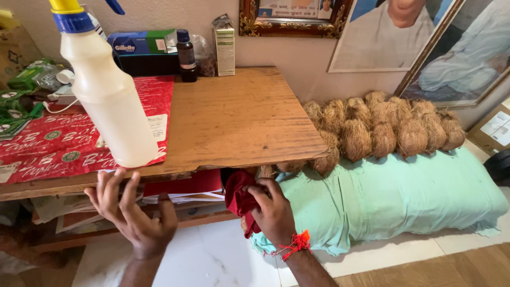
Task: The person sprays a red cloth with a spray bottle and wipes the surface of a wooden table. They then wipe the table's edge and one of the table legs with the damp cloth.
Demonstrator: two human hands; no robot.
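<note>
My left hand [134, 211] is spread open below the front edge of the wooden table [234, 122], fingertips near the base of a white spray bottle [109, 93] with a blue and yellow top that stands on the table's edge. My right hand [272, 211], with a red thread on the wrist, grips a dark red cloth [237, 197] just under the table's front edge.
A red printed sheet [58, 141] covers the table's left part. Boxes, a dark small bottle [186, 55] and a carton stand along the wall. Papers lie on the shelf below. To the right, several husked coconuts [382, 127] rest on a green-covered cushion [393, 196]. Framed pictures lean on the wall.
</note>
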